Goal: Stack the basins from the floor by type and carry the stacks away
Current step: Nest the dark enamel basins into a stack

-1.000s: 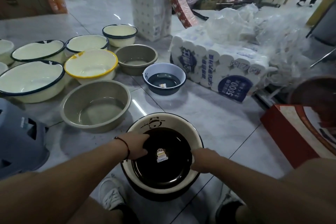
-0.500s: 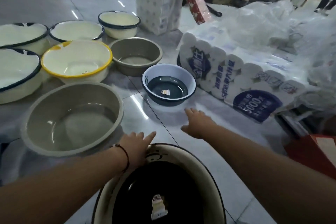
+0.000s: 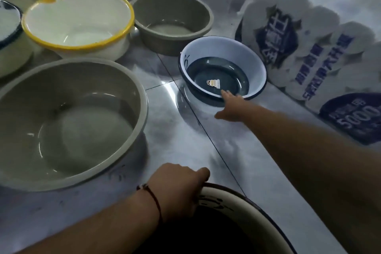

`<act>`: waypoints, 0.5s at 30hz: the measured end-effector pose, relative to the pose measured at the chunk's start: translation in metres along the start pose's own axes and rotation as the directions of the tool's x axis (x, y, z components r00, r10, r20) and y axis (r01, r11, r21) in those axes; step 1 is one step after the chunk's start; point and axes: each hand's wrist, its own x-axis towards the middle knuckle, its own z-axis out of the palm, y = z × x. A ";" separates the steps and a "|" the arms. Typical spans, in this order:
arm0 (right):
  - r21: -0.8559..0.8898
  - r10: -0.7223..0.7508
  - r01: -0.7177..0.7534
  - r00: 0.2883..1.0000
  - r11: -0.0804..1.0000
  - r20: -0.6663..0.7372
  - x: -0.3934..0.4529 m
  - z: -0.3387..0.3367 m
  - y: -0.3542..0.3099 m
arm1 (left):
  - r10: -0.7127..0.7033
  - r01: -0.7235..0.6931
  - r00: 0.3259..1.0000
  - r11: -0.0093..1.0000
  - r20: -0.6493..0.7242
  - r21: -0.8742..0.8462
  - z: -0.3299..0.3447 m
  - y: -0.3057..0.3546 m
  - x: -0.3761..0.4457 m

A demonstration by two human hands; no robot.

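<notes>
On the pale tiled floor (image 3: pixel 206 150), just beside a wrapped pack of paper rolls (image 3: pixel 309 47), sits the small blue basin (image 3: pixel 223 69), white-walled with a dark bottom, a sticker at its middle and a thin dark rim. It looks like enamelled metal: stiff, fairly light, glossy and likely slick, apt to chip if knocked. The rolled rim at its near edge seems the best place to grip, fingers inside and thumb beneath.

At that near edge is the right hand (image 3: pixel 232 105), fingers stretched out straight over the rim, thumb spread to the side; it touches or nearly touches the lip and grips nothing yet.

Closer to the camera, the left hand (image 3: pixel 177 190), a dark cord at its wrist, is curled over the far rim of the dark panda basin (image 3: pixel 237 204), holding it.

Further left stand two grey basins, large (image 3: pixel 68 117) and small (image 3: pixel 172 23), a yellow-rimmed basin (image 3: pixel 78 21) and several cream ones.
</notes>
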 end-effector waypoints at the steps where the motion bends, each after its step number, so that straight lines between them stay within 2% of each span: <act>1: -0.013 -0.005 0.005 1.000 1.000 -0.001 0.000 -0.001 0.000 | 0.007 -0.007 1.000 1.000 -0.011 0.005 -0.001 0.000 0.001; 3: -0.015 -0.002 0.002 0.999 1.000 -0.044 -0.001 -0.004 0.003 | 0.002 -0.002 1.000 1.000 -0.014 0.002 -0.002 0.000 0.003; 7: 0.192 0.104 -0.082 0.989 0.978 -0.106 -0.024 0.001 0.016 | 0.000 0.000 1.000 1.000 0.015 -0.001 -0.008 0.002 0.001; 9: 0.185 0.265 -0.229 0.942 0.956 -0.205 -0.038 0.016 0.033 | 0.005 -0.005 1.000 1.000 0.026 0.004 -0.009 0.003 -0.001; 10: 0.258 0.391 -0.331 0.890 0.908 -0.233 -0.047 0.025 0.042 | 0.005 -0.006 1.000 1.000 0.025 0.012 -0.009 0.004 -0.001; 11: 0.422 0.530 -0.418 0.827 0.804 -0.190 -0.056 0.032 0.049 | 0.004 -0.004 1.000 1.000 0.019 0.017 -0.009 0.004 -0.002; 12: 0.661 0.642 -0.462 0.766 0.591 -0.040 -0.065 0.035 0.054 | 0.000 0.000 1.000 1.000 0.013 0.019 -0.008 0.004 -0.002; 13: 0.866 0.674 -0.431 0.721 0.254 0.162 -0.072 0.036 0.056 | -0.003 0.002 1.000 1.000 0.007 0.020 -0.008 0.005 -0.003; 14: 0.924 0.596 -0.373 0.725 -0.082 0.346 -0.078 0.037 0.058 | -0.007 0.007 1.000 1.000 0.002 0.018 -0.008 0.005 -0.004; 15: 0.888 0.511 -0.356 0.727 -0.292 0.459 -0.085 0.037 0.059 | -0.011 0.011 1.000 1.000 -0.003 0.015 -0.008 0.006 -0.005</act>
